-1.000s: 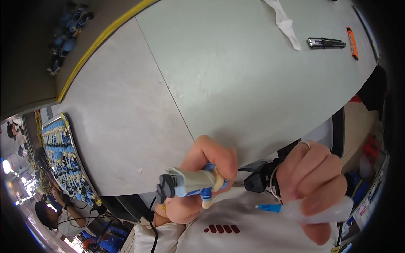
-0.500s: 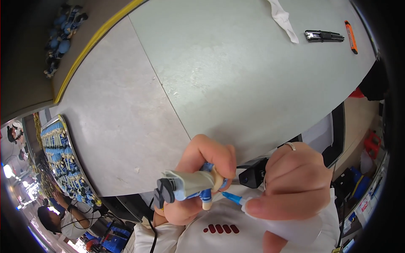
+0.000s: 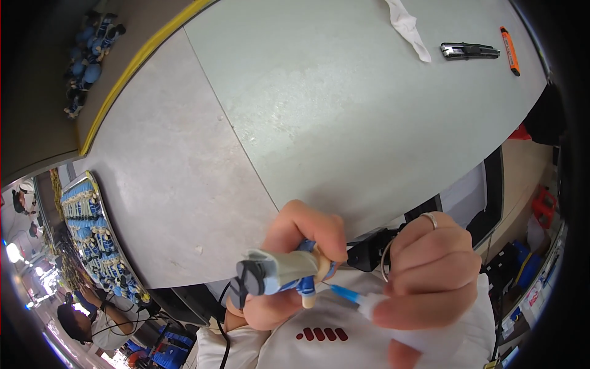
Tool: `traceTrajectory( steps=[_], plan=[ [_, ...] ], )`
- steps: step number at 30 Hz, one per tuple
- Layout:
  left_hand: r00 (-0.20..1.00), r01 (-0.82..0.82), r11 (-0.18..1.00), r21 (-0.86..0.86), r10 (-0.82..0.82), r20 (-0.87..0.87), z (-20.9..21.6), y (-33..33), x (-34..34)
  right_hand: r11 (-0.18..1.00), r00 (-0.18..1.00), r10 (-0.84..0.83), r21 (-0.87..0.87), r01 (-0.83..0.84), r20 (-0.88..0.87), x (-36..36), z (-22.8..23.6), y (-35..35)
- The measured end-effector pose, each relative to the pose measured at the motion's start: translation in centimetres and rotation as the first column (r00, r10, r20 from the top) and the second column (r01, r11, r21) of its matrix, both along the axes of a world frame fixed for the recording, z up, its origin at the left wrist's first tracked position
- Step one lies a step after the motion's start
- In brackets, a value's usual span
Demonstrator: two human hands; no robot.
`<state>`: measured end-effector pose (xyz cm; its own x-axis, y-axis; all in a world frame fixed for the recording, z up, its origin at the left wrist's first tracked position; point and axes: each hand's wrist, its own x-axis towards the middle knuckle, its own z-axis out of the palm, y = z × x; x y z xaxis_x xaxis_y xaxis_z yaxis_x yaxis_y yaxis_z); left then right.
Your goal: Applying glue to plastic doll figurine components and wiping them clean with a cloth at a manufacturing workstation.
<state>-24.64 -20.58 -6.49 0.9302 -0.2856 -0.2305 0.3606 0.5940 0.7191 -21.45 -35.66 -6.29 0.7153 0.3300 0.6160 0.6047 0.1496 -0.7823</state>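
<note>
My left hand [image 3: 313, 229] is closed round a small toy figurine [image 3: 294, 269] with a cream lower part, dark shoe soles and blue-and-white clothing. It lies tilted, soles toward the left, its upper end hidden by my fingers. My right hand [image 3: 433, 270], wearing a ring, is wrapped round a white squeeze bottle [image 3: 372, 305] with a slim blue nozzle tip [image 3: 344, 293]. The nozzle points left at the figurine's blue clothing, very near it; whether it touches cannot be made out. Both hands are just off the table's near edge.
On the grey table [image 3: 344, 123] lie a white cloth strip [image 3: 409, 29], a black tool with a metal end [image 3: 470, 51] and a slim orange tool [image 3: 509, 51]. A tray [image 3: 132, 270] of similar figurines stands left; more figurines [image 3: 89, 61] lie upper left. Another person [image 3: 101, 320] works at lower left.
The figurine has turned slightly, its soles facing me more. My right hand and the bottle have shifted a little to the right and down, the nozzle still beside the figurine.
</note>
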Motion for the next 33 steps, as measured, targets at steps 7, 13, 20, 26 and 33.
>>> traceTrajectory(
  steps=[7,13,20,26,33],
  plan=[
    [0.991,-0.132,0.983,-0.127,0.131,-0.017,0.1,-0.2,-0.9,0.827,0.972,-0.224,0.512,0.231,-0.077,-0.1,0.1,-0.4],
    [0.994,-0.064,0.987,-0.148,0.076,0.077,-1.1,1.0,-2.0,0.822,0.960,-0.105,0.521,0.231,-0.260,1.0,-0.2,-2.4],
    [0.990,-0.039,0.992,-0.119,0.054,0.129,-1.4,0.9,-2.3,0.828,0.945,-0.082,0.507,0.241,-0.316,2.3,-0.8,-3.2],
    [0.974,-0.159,0.984,0.076,0.144,0.177,-0.9,-0.3,-1.4,0.813,0.905,-0.086,0.496,0.306,-0.417,3.1,-0.9,-2.8],
    [0.967,-0.065,0.974,0.216,0.008,0.254,-0.8,0.2,-1.2,0.794,0.927,-0.119,0.526,0.304,-0.356,3.4,-1.7,-2.9]
  ],
)
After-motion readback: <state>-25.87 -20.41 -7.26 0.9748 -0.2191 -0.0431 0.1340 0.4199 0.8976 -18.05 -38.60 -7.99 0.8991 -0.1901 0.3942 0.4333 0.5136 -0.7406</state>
